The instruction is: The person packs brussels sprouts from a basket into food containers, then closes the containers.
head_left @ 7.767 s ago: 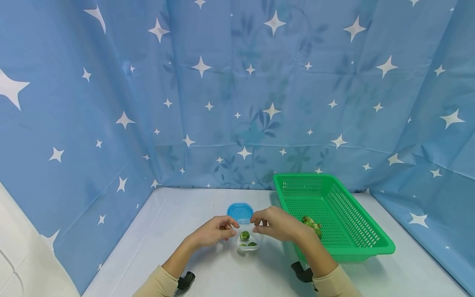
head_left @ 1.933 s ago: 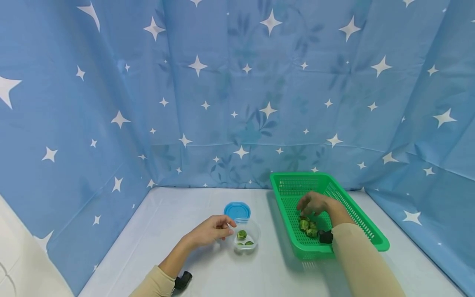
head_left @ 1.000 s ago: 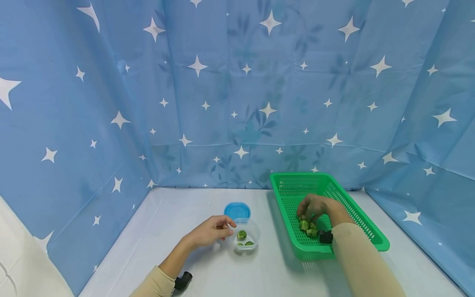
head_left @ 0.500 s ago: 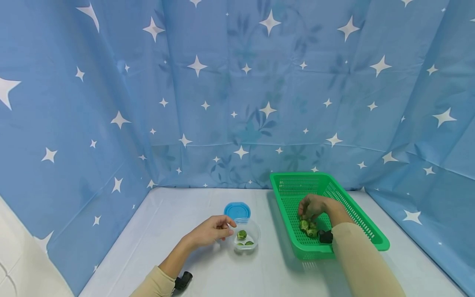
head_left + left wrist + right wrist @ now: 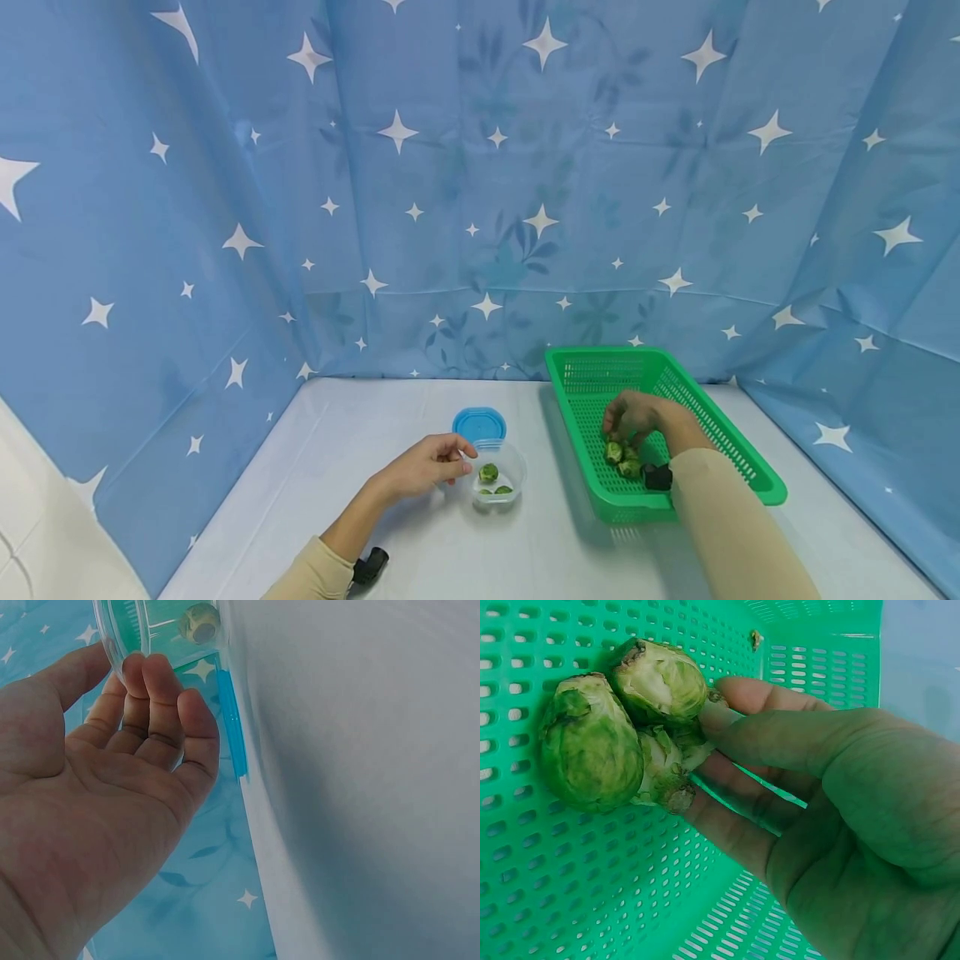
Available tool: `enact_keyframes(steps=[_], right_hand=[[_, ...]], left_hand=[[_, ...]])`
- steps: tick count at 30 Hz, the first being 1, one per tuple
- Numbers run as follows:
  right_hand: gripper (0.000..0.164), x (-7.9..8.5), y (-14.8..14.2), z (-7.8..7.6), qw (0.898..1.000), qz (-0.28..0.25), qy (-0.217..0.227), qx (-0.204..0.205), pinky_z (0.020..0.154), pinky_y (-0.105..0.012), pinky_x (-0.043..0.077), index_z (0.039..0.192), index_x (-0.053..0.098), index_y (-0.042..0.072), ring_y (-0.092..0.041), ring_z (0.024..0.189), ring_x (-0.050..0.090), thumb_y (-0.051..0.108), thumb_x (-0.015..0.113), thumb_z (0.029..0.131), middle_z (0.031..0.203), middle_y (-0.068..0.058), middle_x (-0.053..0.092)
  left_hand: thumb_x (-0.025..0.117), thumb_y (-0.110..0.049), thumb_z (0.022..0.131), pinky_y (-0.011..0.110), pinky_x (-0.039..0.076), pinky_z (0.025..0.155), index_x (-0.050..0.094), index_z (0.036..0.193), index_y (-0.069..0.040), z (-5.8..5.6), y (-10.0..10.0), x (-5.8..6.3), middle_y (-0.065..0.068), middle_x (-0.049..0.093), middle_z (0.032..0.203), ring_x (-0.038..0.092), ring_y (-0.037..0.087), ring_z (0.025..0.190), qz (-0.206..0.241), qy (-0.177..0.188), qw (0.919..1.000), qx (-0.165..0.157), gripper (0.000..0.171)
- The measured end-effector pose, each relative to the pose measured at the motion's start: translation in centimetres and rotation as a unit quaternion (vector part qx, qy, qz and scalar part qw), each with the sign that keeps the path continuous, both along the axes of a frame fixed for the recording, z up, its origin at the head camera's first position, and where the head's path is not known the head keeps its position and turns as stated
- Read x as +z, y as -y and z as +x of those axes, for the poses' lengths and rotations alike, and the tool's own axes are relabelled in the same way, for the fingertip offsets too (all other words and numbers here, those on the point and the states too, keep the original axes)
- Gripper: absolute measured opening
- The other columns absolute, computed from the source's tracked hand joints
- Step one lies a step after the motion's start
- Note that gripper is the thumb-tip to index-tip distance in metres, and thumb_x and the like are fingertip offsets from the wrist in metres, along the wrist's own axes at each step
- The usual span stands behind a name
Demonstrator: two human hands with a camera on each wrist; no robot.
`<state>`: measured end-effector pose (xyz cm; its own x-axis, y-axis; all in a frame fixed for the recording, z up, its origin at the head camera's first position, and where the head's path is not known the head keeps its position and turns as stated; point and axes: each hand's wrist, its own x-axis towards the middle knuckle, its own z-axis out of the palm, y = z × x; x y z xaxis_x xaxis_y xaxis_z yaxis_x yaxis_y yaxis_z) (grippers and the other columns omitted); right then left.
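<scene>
My left hand (image 5: 429,463) is at the left side of a small clear plastic container (image 5: 517,482), its thumb and fingertips pinching the rim. Inside the container lie a few Brussels sprouts (image 5: 488,473); the lower ones are partly hidden by its front wall. My right hand (image 5: 636,414) reaches down into the green basket (image 5: 750,467), over a cluster of Brussels sprouts (image 5: 592,750). In the right wrist view, thumb and fingers pinch a sprout (image 5: 690,742) at the edge of the cluster, mostly covered by the thumb and its neighbours.
A round blue lid (image 5: 478,423) lies on the white table (image 5: 375,417) just behind the container. The basket's raised walls surround my right hand. A blue star-patterned curtain (image 5: 450,250) hangs behind and along both sides of the table.
Since the earliest frame, my right hand has moved from the container's right side into the basket. Lately its fingers have shifted slightly among the sprouts. My left hand has stayed at the container.
</scene>
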<state>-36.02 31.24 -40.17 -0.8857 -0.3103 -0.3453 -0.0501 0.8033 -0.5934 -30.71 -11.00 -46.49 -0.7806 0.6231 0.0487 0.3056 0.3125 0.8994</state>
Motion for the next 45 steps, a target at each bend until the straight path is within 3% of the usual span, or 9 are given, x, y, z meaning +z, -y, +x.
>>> enact_keyframes(steps=[16, 24, 35, 45], right_hand=[[0.013, -0.5, -0.2, -0.7, 1.0, -0.003, -0.009, 0.006, 0.077, -0.048, 0.059, 0.11, 0.064, -0.004, -0.028, 0.092, 0.067, -0.007, 0.064, 0.097, 0.108, -0.017, 0.069], [0.012, -0.2, 0.0, -0.6, 0.999, -0.021, -0.028, 0.02, 0.075, -0.048, 0.056, 0.111, 0.062, -0.006, -0.029, 0.091, 0.064, -0.007, 0.062, 0.098, 0.108, -0.019, 0.067], [0.012, -0.2, -0.3, -1.2, 0.996, -0.06, -0.044, 0.043, 0.079, -0.052, 0.057, 0.111, 0.062, -0.007, -0.031, 0.098, 0.067, -0.005, 0.062, 0.099, 0.112, -0.023, 0.068], [0.01, -0.1, 0.0, -1.3, 0.995, -0.072, -0.05, 0.045, 0.077, -0.053, 0.056, 0.109, 0.061, -0.006, -0.03, 0.091, 0.065, -0.006, 0.061, 0.099, 0.106, -0.022, 0.068]], left_hand=[[0.061, -0.018, 0.106, 0.037, 0.051, 0.075, 0.063, 0.129, 0.001, -0.1, 0.0, -0.1, 0.003, 0.06, 0.089, 0.058, 0.018, 0.081, -0.003, -0.008, 1.0, -0.003, 0.03], [0.062, -0.019, 0.106, 0.036, 0.051, 0.074, 0.064, 0.129, 0.001, -0.1, 0.0, -0.2, 0.01, 0.062, 0.09, 0.058, 0.02, 0.081, -0.001, -0.006, 1.0, -0.004, 0.031], [0.063, -0.019, 0.106, 0.037, 0.051, 0.075, 0.064, 0.128, 0.001, -0.1, 0.1, -0.2, 0.004, 0.061, 0.089, 0.058, 0.02, 0.081, -0.001, -0.003, 1.0, 0.0, 0.03], [0.063, -0.02, 0.106, 0.036, 0.052, 0.075, 0.064, 0.129, 0.001, -0.1, 0.1, -0.1, 0.003, 0.06, 0.088, 0.059, 0.021, 0.081, 0.003, -0.005, 1.0, -0.007, 0.032]])
